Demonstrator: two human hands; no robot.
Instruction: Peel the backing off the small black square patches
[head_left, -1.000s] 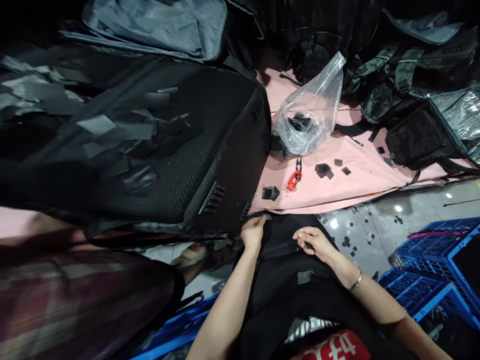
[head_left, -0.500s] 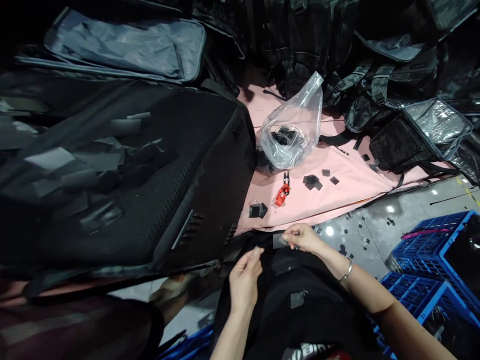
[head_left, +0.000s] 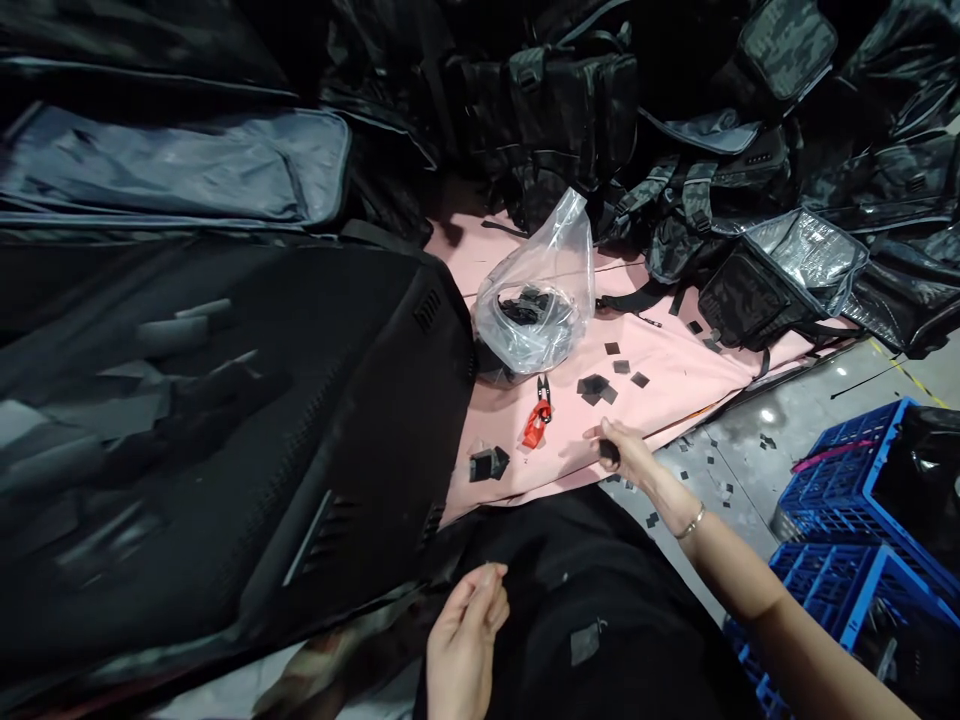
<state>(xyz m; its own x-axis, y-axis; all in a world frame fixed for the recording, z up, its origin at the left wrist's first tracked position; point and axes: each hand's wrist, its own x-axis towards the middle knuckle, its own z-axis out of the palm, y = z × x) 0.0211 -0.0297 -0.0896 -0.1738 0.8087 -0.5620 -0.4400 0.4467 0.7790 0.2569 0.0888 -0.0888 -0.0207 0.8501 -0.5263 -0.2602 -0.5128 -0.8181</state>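
My left hand (head_left: 466,628) is closed in a pinch above my black-clad lap. Whatever its fingertips hold, if anything, is too small to name. At the front edge of the pink cloth (head_left: 559,470), my right hand (head_left: 628,455) reaches out, a dark square patch (head_left: 609,453) held against its fingers, thumb and forefinger partly apart. Beyond it lie a small pile of dark patches (head_left: 596,388) and a few single ones. Thread snips (head_left: 544,388) with a red wrapping (head_left: 535,425) rest to the left, near another little stack of patches (head_left: 489,463).
A clear plastic bag (head_left: 534,320) with dark pieces stands on the cloth. The large black padded bag (head_left: 337,370) at left bears loose grey pieces (head_left: 97,390). Camouflage bags (head_left: 555,110) line the back. Blue crates (head_left: 832,470) stand right, by scraps on the floor.
My right hand has moved forward from my lap to the cloth's edge, its fingers loosened. One more dark patch shows beyond the pile. The left hand has drawn back slightly; the view has shifted.
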